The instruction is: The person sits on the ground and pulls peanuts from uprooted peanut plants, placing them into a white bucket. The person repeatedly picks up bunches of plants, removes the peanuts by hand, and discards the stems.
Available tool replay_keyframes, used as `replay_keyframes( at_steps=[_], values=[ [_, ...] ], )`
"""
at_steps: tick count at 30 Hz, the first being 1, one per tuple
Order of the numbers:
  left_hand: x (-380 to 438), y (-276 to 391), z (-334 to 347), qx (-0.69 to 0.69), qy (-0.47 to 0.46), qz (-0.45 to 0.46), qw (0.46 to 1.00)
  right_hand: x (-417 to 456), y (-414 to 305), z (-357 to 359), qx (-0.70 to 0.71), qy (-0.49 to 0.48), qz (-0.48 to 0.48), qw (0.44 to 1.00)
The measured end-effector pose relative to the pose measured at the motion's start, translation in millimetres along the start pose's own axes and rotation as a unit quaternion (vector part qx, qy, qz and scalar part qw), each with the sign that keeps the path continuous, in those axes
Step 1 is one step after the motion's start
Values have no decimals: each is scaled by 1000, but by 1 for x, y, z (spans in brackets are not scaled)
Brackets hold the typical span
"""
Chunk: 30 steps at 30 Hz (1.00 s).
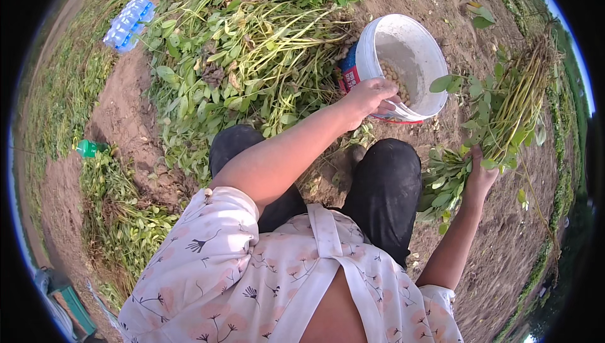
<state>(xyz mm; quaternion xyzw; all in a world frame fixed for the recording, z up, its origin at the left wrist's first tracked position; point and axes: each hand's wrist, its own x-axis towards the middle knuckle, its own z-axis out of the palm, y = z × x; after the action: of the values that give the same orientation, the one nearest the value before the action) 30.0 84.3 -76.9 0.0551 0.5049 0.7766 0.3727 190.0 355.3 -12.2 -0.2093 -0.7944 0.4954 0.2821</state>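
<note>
My left hand (371, 98) grips the near rim of a white plastic bucket (416, 52), which leans over with its mouth tilted towards me. Peanut pods (396, 83) lie inside against its lower wall. Out to the right, my right hand (481, 173) is closed around the stems of a bunch of pulled peanut plants (513, 102). The roots of that bunch point up and away, with leaves hanging below the fist. Whether pods still hang on its roots is too unclear to tell.
A big heap of pulled peanut plants (246, 64) lies before my knees, left of the bucket. Beyond it rests a pack of water bottles (128, 24). A green-capped bottle (89, 148) stands by a smaller plant pile (127, 229). Bare soil (501, 253) stretches to the right.
</note>
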Motion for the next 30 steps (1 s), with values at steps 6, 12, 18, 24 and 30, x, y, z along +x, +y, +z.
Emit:
replay_keyframes(
  at_steps=[6,12,18,24,30],
  values=[
    [2,-4,-5,44,67,29,996,26,-62,-98,-56,421,-122,897],
    [8,-13,-2,36,92,38,994,-29,141,-30,-252,-11,42,967],
    [-1,-1,1,34,65,57,996,-57,116,24,-210,-125,158,957],
    [3,-5,-12,31,42,21,998,9,14,-57,58,259,-8,964],
    [4,-3,-8,24,49,38,998,-8,42,-75,-291,311,-229,875]
  ],
)
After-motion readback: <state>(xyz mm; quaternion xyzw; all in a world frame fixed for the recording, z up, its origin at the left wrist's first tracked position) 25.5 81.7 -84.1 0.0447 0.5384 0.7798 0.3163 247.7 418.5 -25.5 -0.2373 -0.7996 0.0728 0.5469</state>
